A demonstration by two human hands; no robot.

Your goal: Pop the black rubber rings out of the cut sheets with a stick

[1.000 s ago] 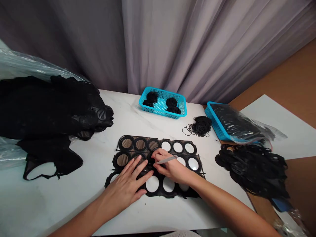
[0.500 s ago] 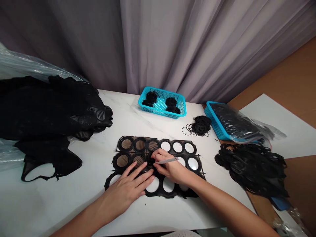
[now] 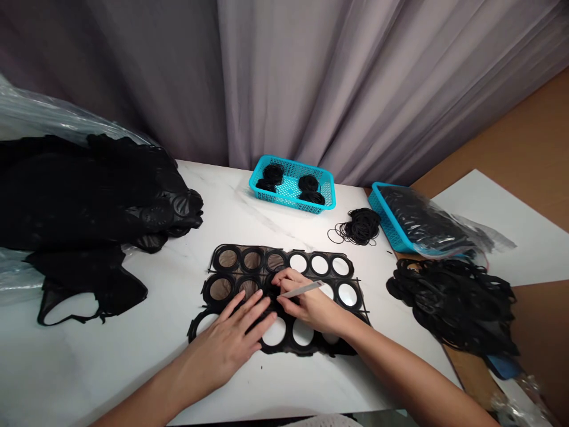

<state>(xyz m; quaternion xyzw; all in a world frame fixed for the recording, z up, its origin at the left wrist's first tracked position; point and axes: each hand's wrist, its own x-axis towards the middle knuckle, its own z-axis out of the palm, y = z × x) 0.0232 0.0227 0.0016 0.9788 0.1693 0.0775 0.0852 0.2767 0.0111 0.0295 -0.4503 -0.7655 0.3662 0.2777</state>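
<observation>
A black sheet (image 3: 288, 326) with rows of ring-edged round openings lies flat on the white table. Some openings at its upper left show brown sheer material; others show white. My left hand (image 3: 237, 332) rests on the sheet with fingers spread, holding nothing. Just right of it, my right hand (image 3: 302, 296) is closed in a pinch around a thin silvery tool (image 3: 304, 289), tilted up to the right. The tool's lower end is among my right fingers, close to a dark ring in the middle row; the exact contact is hidden.
Black fabric (image 3: 89, 196) is heaped at the left. A blue basket (image 3: 291, 204) with black bands stands behind the sheet. Loose black bands (image 3: 361, 225) lie right of it, near a second blue basket (image 3: 391, 228) with a plastic bag and a black scrap pile (image 3: 453, 308).
The fingers of my left hand have shifted slightly left and down. The tool in my right hand is tilted up a little more.
</observation>
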